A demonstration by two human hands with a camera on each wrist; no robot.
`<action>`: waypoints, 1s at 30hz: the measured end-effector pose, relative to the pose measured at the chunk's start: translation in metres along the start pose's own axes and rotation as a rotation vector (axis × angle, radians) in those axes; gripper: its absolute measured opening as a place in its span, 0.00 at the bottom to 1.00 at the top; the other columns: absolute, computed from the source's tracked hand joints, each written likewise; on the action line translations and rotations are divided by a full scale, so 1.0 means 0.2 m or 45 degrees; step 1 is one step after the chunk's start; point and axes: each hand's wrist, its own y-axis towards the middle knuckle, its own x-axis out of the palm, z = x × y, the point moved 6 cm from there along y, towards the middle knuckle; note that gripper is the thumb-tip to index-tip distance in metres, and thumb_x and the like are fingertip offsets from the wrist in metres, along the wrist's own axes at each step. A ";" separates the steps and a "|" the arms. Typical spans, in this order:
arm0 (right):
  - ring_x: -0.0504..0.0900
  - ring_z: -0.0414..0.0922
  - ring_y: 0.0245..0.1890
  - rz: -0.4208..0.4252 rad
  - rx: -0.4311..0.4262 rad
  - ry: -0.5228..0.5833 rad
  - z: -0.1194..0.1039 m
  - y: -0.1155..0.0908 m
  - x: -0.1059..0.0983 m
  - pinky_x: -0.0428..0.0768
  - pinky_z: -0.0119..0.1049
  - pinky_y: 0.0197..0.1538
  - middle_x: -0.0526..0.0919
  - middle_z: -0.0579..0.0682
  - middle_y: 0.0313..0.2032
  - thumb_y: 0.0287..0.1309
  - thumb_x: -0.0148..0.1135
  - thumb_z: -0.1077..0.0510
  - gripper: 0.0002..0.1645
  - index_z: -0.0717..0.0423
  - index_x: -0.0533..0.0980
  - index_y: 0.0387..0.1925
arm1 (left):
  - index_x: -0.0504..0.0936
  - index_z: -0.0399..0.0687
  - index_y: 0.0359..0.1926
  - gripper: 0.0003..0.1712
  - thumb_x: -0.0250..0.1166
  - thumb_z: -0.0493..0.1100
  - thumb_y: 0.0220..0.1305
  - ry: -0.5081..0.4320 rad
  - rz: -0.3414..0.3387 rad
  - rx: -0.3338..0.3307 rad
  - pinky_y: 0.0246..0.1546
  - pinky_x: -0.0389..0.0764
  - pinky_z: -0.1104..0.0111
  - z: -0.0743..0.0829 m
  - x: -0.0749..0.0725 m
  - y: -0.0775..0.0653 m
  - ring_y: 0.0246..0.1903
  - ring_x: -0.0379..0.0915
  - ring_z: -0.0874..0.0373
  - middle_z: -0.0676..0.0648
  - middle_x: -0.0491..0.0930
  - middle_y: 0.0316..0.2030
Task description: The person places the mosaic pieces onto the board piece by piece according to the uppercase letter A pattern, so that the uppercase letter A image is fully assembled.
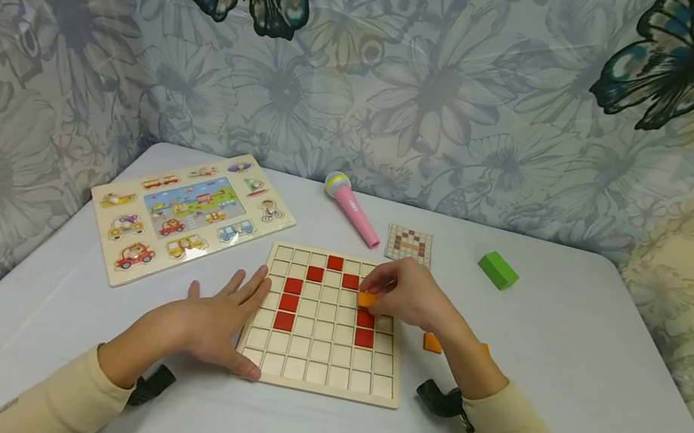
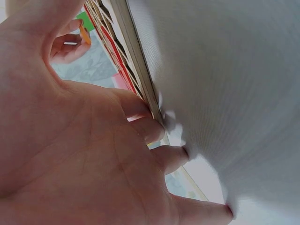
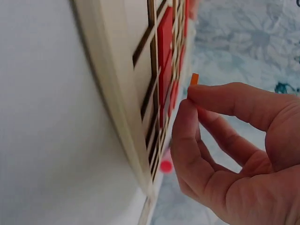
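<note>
A wooden grid board (image 1: 317, 374) lies in the middle of the table, with several red square tiles (image 1: 284, 321) set in its cells in an arch shape. My right hand (image 1: 411, 295) pinches an orange square tile (image 1: 365, 299) between thumb and fingertips over the right side of the board. In the right wrist view this tile (image 3: 194, 78) shows edge-on, apart from the board. My left hand (image 1: 212, 324) is spread at the board's left edge, its thumb touching the front left corner. Part of the board's upper right is hidden behind my right hand.
A loose orange tile (image 1: 432, 343) lies right of the board, another partly behind my forearm. Behind are a small pattern card (image 1: 410, 244), a pink toy microphone (image 1: 357, 214) and a green block (image 1: 499, 270). A vehicle picture puzzle (image 1: 112, 261) lies at the left.
</note>
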 end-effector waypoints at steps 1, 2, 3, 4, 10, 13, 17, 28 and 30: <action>0.81 0.46 0.37 -0.005 -0.002 -0.004 -0.01 0.00 0.01 0.82 0.36 0.42 0.88 0.49 0.34 0.45 0.73 0.72 0.16 0.55 0.88 0.37 | 0.41 0.41 0.84 0.80 0.76 0.76 0.48 0.001 0.002 0.001 0.61 0.42 0.15 0.00 0.00 0.00 0.83 0.32 0.35 0.44 0.29 0.85; 0.81 0.46 0.37 -0.007 0.001 -0.006 -0.02 0.01 0.03 0.82 0.36 0.41 0.87 0.49 0.34 0.44 0.73 0.72 0.16 0.54 0.88 0.36 | 0.41 0.41 0.84 0.80 0.76 0.76 0.47 0.003 0.003 0.001 0.61 0.43 0.15 0.00 0.00 0.00 0.83 0.32 0.35 0.44 0.29 0.85; 0.81 0.45 0.36 -0.009 -0.002 -0.012 -0.03 0.01 0.04 0.81 0.36 0.41 0.87 0.49 0.34 0.44 0.73 0.72 0.16 0.54 0.88 0.36 | 0.41 0.41 0.84 0.80 0.76 0.76 0.47 0.002 0.003 0.000 0.61 0.42 0.15 0.00 0.00 0.00 0.83 0.31 0.36 0.44 0.29 0.85; 0.82 0.45 0.36 -0.014 -0.005 -0.018 -0.04 0.01 0.05 0.81 0.35 0.40 0.87 0.49 0.34 0.44 0.73 0.72 0.16 0.54 0.88 0.36 | 0.41 0.41 0.84 0.80 0.76 0.76 0.47 0.003 0.005 0.002 0.61 0.42 0.15 0.00 0.00 0.00 0.83 0.31 0.36 0.43 0.29 0.85; 0.82 0.44 0.36 -0.038 -0.042 -0.041 -0.11 0.04 0.12 0.82 0.35 0.39 0.88 0.48 0.32 0.42 0.77 0.70 0.15 0.53 0.88 0.35 | 0.39 0.40 0.84 0.80 0.75 0.76 0.49 0.004 -0.005 0.009 0.61 0.42 0.15 0.00 -0.01 0.00 0.83 0.29 0.36 0.43 0.27 0.84; 0.82 0.43 0.34 -0.050 -0.070 -0.055 -0.15 0.05 0.15 0.81 0.35 0.39 0.87 0.47 0.31 0.41 0.77 0.70 0.16 0.53 0.88 0.34 | 0.39 0.41 0.84 0.80 0.75 0.76 0.49 0.005 -0.012 0.006 0.61 0.42 0.15 0.00 0.00 0.00 0.83 0.29 0.36 0.43 0.27 0.84; 0.81 0.41 0.33 -0.065 -0.099 -0.083 -0.18 0.06 0.20 0.81 0.34 0.40 0.87 0.46 0.30 0.41 0.78 0.70 0.15 0.52 0.88 0.33 | 0.39 0.41 0.84 0.80 0.75 0.76 0.49 0.002 -0.018 0.003 0.62 0.42 0.16 -0.01 0.00 0.00 0.83 0.29 0.37 0.43 0.27 0.84; 0.81 0.40 0.34 -0.095 -0.083 -0.114 -0.26 0.09 0.28 0.80 0.33 0.40 0.87 0.46 0.30 0.42 0.80 0.69 0.14 0.52 0.88 0.32 | 0.40 0.40 0.84 0.80 0.75 0.76 0.49 -0.004 -0.011 0.002 0.62 0.43 0.16 -0.01 0.00 0.00 0.83 0.30 0.37 0.43 0.27 0.85; 0.81 0.41 0.34 -0.093 -0.076 -0.118 -0.27 0.10 0.28 0.80 0.33 0.39 0.88 0.47 0.30 0.43 0.81 0.69 0.14 0.52 0.89 0.32 | 0.40 0.40 0.84 0.80 0.75 0.76 0.49 -0.003 -0.012 0.001 0.62 0.43 0.16 -0.01 0.00 0.00 0.83 0.30 0.37 0.43 0.27 0.85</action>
